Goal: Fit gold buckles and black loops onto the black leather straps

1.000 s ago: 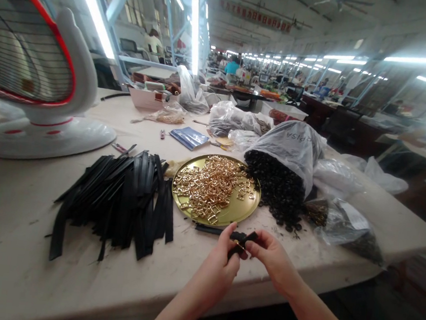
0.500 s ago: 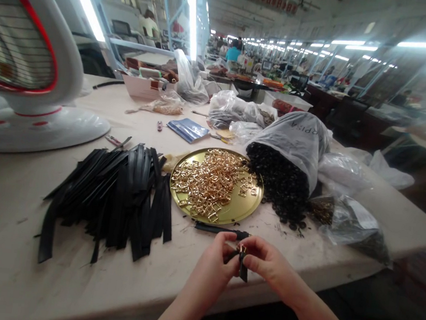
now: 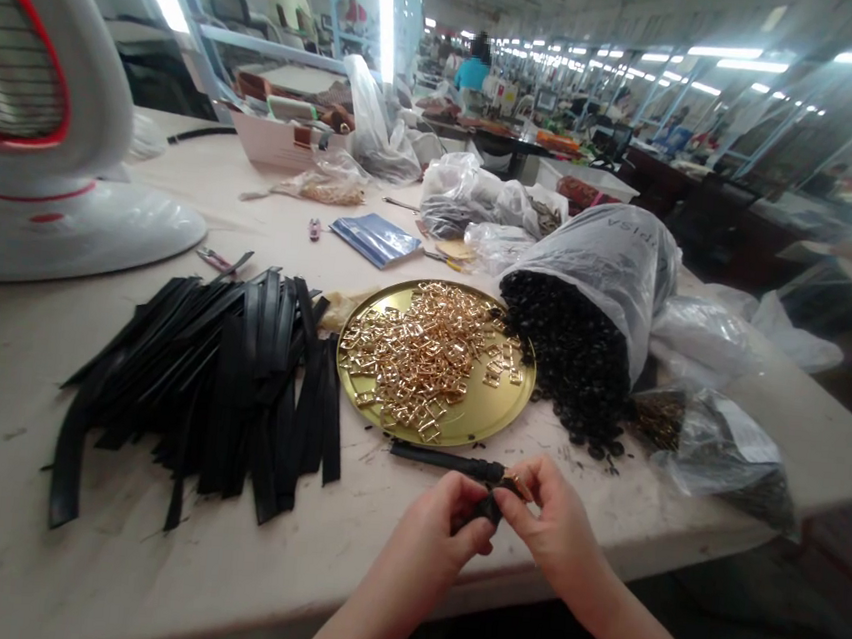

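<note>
My left hand and my right hand meet near the table's front edge, both pinched on a short black strap piece with a small gold buckle at its top. Just beyond my fingers a finished black strap lies flat on the table. Behind it sits a round gold tray heaped with several gold buckles. A pile of black straps lies to the left.
A grey bag spills black rings right of the tray. Clear plastic bags lie at the right edge. A white and red fan stands far left. Bags, a blue packet and boxes crowd the back.
The view has tilted down a little. My hands have turned the strap piece between them, and the gold buckle now shows at its top by my right fingers.
</note>
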Motion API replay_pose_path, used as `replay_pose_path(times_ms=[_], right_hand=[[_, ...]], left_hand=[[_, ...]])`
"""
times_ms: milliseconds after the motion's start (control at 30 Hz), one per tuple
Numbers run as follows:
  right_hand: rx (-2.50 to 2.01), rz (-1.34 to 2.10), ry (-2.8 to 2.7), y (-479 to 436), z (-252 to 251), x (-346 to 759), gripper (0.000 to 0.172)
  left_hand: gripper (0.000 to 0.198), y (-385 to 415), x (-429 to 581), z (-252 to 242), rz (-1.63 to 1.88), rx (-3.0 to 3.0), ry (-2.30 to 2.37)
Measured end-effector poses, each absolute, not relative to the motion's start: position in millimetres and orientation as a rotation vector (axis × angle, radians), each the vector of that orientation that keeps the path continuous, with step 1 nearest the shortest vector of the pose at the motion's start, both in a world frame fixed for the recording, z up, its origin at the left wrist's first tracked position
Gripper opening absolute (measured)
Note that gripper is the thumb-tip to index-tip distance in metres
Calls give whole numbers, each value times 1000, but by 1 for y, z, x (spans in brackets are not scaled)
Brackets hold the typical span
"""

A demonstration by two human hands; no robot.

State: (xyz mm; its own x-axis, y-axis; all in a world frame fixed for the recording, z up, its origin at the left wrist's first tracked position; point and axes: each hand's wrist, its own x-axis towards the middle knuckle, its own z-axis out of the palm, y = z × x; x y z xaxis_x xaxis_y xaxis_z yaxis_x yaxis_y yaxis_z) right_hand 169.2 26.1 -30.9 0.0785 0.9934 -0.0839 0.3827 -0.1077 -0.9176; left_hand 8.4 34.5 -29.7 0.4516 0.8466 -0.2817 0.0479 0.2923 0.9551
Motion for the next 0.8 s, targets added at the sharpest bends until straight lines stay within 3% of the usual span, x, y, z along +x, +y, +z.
replay_pose_path(times_ms=[167, 433, 567, 800], right_hand=[[-1517, 1090, -1278, 26, -34, 166, 22], [-1574, 1049, -1530, 20, -23, 168, 13], [-1566, 1228, -1416, 15, -26, 170, 17], [-1528, 1180, -1279, 2, -29, 167, 22]], left_hand=[[15, 35, 10, -29, 619, 1046, 994], [15, 30, 14, -27, 618, 1073, 1036], [16, 27, 14, -29, 623, 1135, 1019], [17, 24, 11, -33, 572, 953, 959]])
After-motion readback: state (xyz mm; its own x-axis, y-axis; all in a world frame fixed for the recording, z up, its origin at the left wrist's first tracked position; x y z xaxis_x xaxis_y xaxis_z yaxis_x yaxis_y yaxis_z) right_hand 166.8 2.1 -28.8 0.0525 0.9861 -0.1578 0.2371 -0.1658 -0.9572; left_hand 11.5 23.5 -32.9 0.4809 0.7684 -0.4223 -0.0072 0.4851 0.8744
